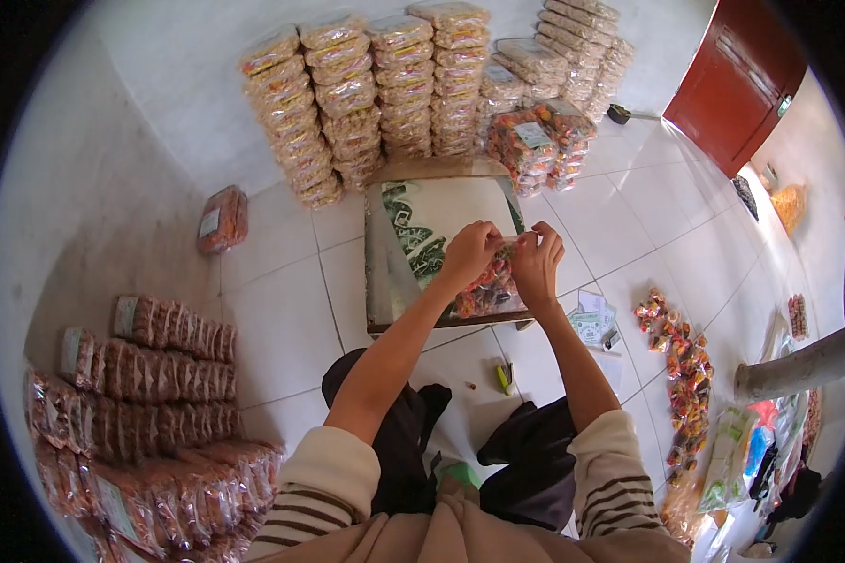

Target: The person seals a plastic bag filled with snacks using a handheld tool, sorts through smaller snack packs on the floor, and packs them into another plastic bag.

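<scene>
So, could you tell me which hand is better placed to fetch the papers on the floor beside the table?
Probably the right hand: it is on the side nearer the papers, while the left hand is farther away. Both pinch the bag.

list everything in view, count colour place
low table: one, green-white, centre
filled bag: one, clear, on low table
stacked packs: many, tan, back wall
bright packs: several, orange, back right
lone pack: one, brown, left floor
piled packs: many, brown, lower left
wrapped pieces: many, orange, right floor
papers: several, pale green, centre floor
small object: one, yellow-green, centre floor
door: one, red, upper right
bulging bag: one, orange, near door
plastic wrappers: several, mixed, lower right
pole: one, grey, right
sleeves: two, cream, bottom
left hand: one, bare, on filled bag
right hand: one, bare, on filled bag
</scene>
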{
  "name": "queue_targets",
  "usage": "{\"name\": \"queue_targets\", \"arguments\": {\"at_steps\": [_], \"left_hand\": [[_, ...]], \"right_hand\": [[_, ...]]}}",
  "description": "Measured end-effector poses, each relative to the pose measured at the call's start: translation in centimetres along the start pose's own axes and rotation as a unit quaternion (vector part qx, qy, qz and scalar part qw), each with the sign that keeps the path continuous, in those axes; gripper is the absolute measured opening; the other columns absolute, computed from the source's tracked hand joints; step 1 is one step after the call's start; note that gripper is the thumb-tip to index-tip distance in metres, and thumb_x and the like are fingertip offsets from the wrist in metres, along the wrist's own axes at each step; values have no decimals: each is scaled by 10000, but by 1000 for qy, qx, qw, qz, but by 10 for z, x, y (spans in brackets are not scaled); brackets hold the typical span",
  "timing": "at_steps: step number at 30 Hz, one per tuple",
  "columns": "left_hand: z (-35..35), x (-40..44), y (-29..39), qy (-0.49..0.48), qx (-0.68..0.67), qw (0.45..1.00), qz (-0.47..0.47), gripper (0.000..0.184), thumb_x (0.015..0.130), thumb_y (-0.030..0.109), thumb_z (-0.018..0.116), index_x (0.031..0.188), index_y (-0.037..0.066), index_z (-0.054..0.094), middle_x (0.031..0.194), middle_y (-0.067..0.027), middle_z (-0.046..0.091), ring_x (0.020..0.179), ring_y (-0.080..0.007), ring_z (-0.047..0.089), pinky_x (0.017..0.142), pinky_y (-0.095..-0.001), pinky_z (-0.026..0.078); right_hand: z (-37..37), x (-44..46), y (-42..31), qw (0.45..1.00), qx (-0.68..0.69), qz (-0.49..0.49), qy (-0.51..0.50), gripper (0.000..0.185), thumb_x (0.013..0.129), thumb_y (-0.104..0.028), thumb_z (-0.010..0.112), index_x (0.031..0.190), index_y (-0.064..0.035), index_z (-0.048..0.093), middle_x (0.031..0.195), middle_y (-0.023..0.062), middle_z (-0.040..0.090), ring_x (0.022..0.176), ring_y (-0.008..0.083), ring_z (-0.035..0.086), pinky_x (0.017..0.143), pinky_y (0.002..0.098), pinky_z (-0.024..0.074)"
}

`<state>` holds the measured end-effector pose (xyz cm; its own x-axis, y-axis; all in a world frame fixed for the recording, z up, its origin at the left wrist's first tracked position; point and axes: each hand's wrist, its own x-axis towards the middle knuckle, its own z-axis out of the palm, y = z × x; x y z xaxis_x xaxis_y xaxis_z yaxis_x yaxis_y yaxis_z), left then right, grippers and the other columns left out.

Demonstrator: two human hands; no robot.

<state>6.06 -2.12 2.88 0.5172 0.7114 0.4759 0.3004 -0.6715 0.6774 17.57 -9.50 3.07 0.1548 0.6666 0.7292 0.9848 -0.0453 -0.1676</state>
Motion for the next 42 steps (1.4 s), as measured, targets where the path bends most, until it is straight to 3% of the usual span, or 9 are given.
{"name": "queue_targets", "arguments": {"at_steps": [6, 9, 13, 16, 20, 28, 33, 40, 42], "left_hand": [[-5, 1, -1, -30, -21, 998, -54, 111, 750, 159, 593, 783, 57, 566, 793, -73, 571, 788, -259, 554, 663, -362, 444], [-5, 3, -25, 67, -8, 991, -112, 110, 753, 154, 587, 779, 50, 563, 786, -76, 568, 778, -256, 554, 663, -359, 443], [-21, 3, -20, 5, -7, 998, -59, 110, 761, 124, 602, 805, 34, 558, 804, -98, 562, 740, -242, 564, 645, -330, 448], [-20, 4, -11, -2, -14, 1000, 11, 94, 770, 109, 589, 806, 35, 544, 798, -92, 549, 749, -239, 555, 638, -338, 447], [-18, 3, -2, -6, 17, 997, 76, 74, 770, 80, 574, 805, 40, 522, 775, -84, 524, 760, -250, 536, 644, -359, 437], [-20, 0, 5, 6, 53, 992, 114, 102, 741, 68, 593, 804, 38, 518, 784, -84, 515, 768, -276, 524, 677, -363, 426], [-14, -5, 8, 9, 31, 996, 81, 121, 729, 79, 601, 813, 37, 524, 799, -88, 526, 775, -283, 527, 682, -377, 426], [-9, -6, 4, 33, 54, 997, 43, 112, 740, 112, 605, 797, 46, 535, 792, -79, 539, 771, -268, 539, 665, -363, 430], [-8, -5, 2, 41, 52, 997, 39, 111, 743, 120, 604, 793, 47, 536, 787, -77, 541, 765, -266, 542, 661, -360, 431]], "right_hand": [[2, -2, -3, 997, 39, 65, 9, 160, 741, -38, 526, 894, -5, 490, 1030, 131, 404, 972, 297, 391, 848, 425, 295], [-15, 5, 0, 999, 29, 4, -18, 173, 747, -78, 554, 897, -23, 489, 1017, 113, 416, 966, 288, 401, 845, 422, 306], [-14, 9, 10, 994, -75, -15, -82, 115, 764, -146, 569, 839, -66, 538, 883, 74, 505, 912, 263, 448, 813, 410, 344], [-21, 17, 16, 988, -6, 38, -148, 86, 775, -150, 558, 816, -74, 552, 851, 78, 520, 888, 259, 463, 788, 389, 361], [-21, 18, 13, 979, 174, -61, -87, 128, 713, -109, 604, 815, -67, 540, 881, 67, 499, 864, 238, 474, 712, 353, 385], [-19, 17, 1, 992, 59, -85, -69, 148, 678, -66, 595, 810, -51, 533, 931, 74, 468, 885, 237, 461, 747, 359, 379], [-10, 14, -6, 991, -66, -114, -26, 129, 712, -80, 535, 827, -24, 531, 974, 77, 462, 953, 233, 439, 855, 405, 326], [-8, 3, -9, 996, -31, -83, -19, 154, 738, -87, 527, 875, -17, 528, 986, 80, 450, 971, 256, 419, 883, 430, 290], [-8, 2, -9, 999, 21, -13, -25, 186, 729, -88, 550, 902, -23, 529, 1002, 82, 438, 983, 267, 404, 882, 436, 283]]}}
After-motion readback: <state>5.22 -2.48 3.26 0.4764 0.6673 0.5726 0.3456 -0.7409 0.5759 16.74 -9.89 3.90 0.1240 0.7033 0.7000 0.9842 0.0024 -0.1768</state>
